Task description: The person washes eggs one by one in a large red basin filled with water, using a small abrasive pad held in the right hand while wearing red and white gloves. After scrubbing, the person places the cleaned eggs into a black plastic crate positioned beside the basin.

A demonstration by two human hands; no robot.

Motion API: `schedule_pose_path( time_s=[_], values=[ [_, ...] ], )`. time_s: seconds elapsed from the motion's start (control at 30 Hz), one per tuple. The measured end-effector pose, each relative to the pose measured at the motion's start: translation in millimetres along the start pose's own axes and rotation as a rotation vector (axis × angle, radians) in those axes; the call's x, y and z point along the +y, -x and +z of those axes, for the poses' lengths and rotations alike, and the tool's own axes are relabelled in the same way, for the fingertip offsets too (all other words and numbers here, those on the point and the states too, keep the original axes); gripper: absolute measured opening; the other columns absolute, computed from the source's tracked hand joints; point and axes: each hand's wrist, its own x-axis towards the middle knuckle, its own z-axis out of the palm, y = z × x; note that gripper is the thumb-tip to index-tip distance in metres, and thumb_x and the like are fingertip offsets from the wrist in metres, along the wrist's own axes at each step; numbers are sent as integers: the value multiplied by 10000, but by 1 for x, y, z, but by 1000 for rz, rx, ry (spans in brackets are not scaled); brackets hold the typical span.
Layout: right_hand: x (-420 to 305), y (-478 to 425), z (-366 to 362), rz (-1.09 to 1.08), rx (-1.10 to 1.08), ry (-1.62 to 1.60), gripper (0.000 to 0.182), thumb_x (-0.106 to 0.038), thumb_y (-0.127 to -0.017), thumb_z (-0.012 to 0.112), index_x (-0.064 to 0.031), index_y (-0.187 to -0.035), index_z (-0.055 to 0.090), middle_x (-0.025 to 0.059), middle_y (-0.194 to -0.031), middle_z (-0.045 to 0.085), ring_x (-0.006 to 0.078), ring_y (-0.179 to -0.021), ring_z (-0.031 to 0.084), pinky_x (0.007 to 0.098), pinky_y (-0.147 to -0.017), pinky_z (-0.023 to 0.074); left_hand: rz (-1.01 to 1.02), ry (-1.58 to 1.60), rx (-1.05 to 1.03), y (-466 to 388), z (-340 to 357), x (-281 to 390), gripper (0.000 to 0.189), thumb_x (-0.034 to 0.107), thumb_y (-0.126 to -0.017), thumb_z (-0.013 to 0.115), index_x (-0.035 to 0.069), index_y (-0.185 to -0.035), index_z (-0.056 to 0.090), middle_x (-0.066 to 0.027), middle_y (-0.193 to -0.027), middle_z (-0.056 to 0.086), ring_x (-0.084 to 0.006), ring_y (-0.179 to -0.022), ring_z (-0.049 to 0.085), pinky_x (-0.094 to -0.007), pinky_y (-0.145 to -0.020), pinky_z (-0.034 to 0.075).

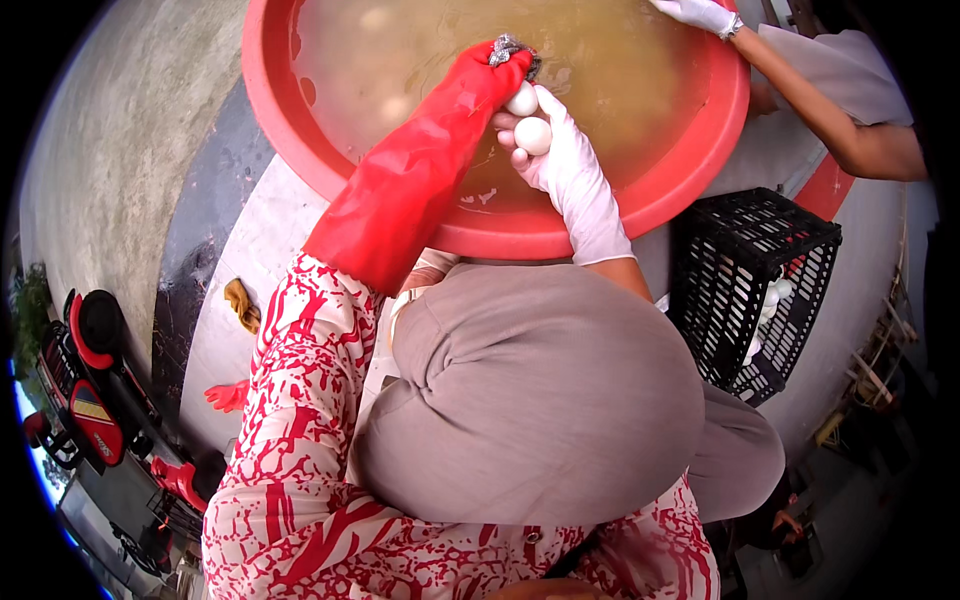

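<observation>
My left hand [487, 73], in a long red rubber glove, grips a silvery metal scouring pad [513, 49] over a large red plastic tub [517, 241]. Just below its fingers is a white egg [522, 99], between my two hands; which hand bears it is hard to tell. My right hand [556, 154], in a white glove with bare fingertips, faces up and holds another white egg [533, 136] against its palm. Cloudy yellowish-brown water [630, 82] fills the tub, with pale rounded shapes blurred beneath the surface at the left.
Another person's white-gloved hand [697, 13] rests at the tub's far right rim. A black plastic crate [720, 277] with several white eggs [772, 296] stands at the right. A red glove [227, 395] and a brown cloth [241, 305] lie on the floor, with a red-and-black motorbike [97, 420] further left.
</observation>
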Motion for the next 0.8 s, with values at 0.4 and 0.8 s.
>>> schedule_pose_path(
  time_s=[0.4, 0.8],
  values=[
    [0, -6, -9, 12, -125, 8, 643, -681, -937, 521, -57, -1032, 645, 43, -846, 682, 170, -691, 670, 252, -509, 536, 43, 168, -152, -7, -33, -7, 389, 379, -1006, 590, 147, -1318, 625, -75, -1084, 692, -172, -975, 644, -334, -849, 528],
    [0, -1, 3, 18, -17, 93, 559, -675, -943, 503, -138, -1038, 627, 28, -820, 663, 173, -687, 653, 256, -490, 497, -98, 112, -100, 10, 0, -2, 370, 390, -973, 640, 144, -1246, 680, -73, -1029, 705, -150, -888, 645, -320, -761, 536]
  ],
)
